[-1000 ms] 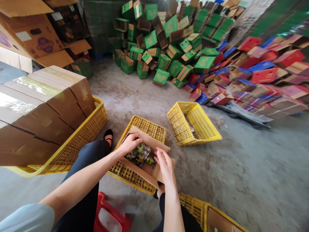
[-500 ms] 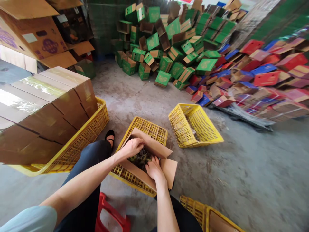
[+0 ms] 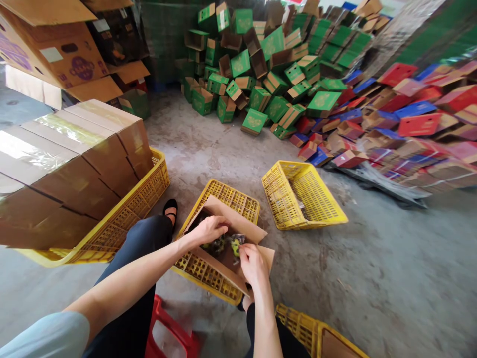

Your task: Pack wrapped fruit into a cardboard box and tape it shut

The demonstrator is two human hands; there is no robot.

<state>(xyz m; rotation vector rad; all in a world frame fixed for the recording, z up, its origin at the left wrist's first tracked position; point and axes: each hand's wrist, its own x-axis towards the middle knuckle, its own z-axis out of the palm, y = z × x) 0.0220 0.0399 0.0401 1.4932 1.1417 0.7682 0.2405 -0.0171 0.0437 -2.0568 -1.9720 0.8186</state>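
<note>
An open brown cardboard box (image 3: 244, 224) rests tilted on an upturned yellow crate (image 3: 238, 200). Inside it lie dark and yellow-green things in clear wrapping (image 3: 216, 246), partly covered by my left arm. My right hand (image 3: 254, 262) pinches a small yellow-green item in a clear plastic bag (image 3: 236, 245) at the box's near right end; its exact kind is unclear. Over the middle of the box hovers my left hand (image 3: 211, 228), fingers loosely bent and nothing visible in them.
Taped cartons (image 3: 112, 144) fill a large yellow crate (image 3: 149, 184) on the left. Another yellow crate (image 3: 320, 199) lies to the right, and one (image 3: 298, 325) stands near my right leg. A red stool (image 3: 173, 328) is below. Green boxes (image 3: 254, 121) and red and blue boxes (image 3: 417, 124) pile up behind.
My right hand has drawn back toward the box's right end with the bagged item. My left hand has lifted slightly and shifted right, off the contents. The view has turned a little.
</note>
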